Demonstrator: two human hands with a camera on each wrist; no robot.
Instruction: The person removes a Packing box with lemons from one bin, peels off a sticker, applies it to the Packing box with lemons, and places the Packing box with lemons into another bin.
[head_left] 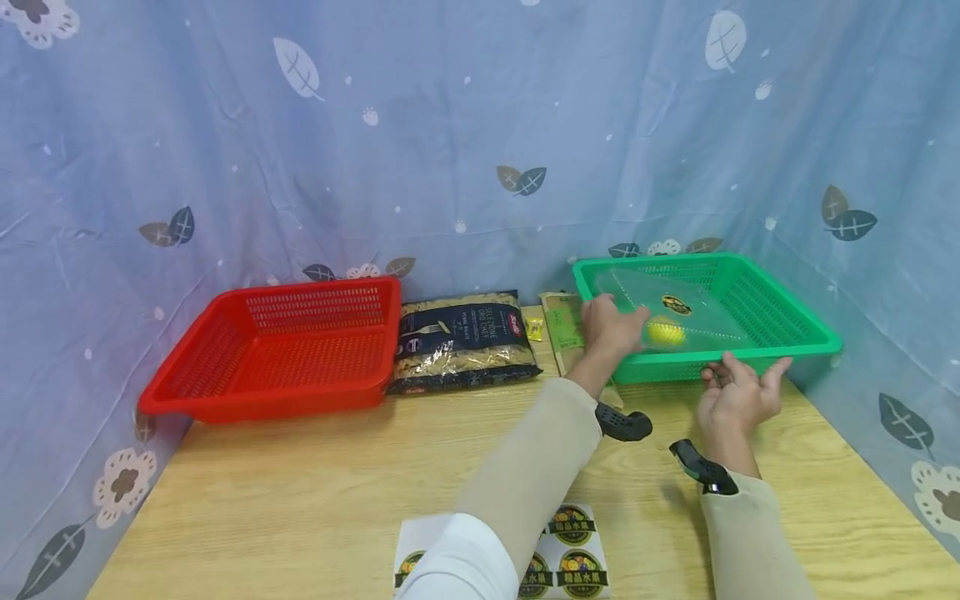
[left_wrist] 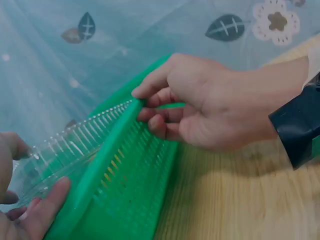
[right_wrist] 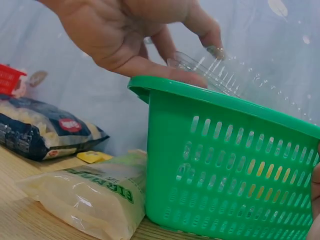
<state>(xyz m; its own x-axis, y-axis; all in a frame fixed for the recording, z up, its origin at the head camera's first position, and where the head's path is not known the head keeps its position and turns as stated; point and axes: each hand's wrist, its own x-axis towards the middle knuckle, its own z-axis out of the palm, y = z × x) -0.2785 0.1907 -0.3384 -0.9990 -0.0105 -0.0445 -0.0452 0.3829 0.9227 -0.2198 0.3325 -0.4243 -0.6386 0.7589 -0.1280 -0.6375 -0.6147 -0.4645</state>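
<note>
My left hand reaches over the near left corner of the green basket. Between its thumb and fingers it grips the edge of a clear plastic box, which lies slanted in the basket and bears a dark round sticker. Something yellow shows through the clear plastic. My right hand is at the basket's front rim, palm up. In the left wrist view, the right hand has its fingers curled at that rim, fingertips against the green edge.
A red basket stands at the left. Between the baskets lie a pasta bag, a small yellow packet and a green-printed bag, the last against the green basket. A sticker sheet lies near the front, partly under my left sleeve.
</note>
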